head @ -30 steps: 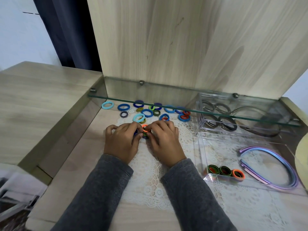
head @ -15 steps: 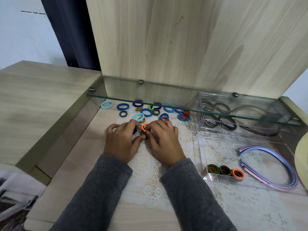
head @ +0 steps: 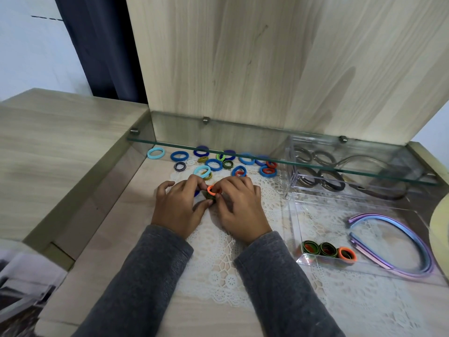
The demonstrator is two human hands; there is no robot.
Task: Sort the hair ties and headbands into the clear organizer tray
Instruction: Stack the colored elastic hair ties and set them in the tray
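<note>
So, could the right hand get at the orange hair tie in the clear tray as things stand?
Probably yes: the tray looks open-topped and nothing lies between the right hand and the orange hair tie. But it is busy pinching a stack of ties.

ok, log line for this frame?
phase: gathering | left hand: pinches tie stack | right hand: pinches tie stack | organizer tray: three ties, headbands inside | loose ties: many unsorted

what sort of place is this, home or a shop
Likely a home dressing table: a lace doily on the wooden top, a glass shelf across the back, a dark curtain behind, and loose hair ties.
</note>
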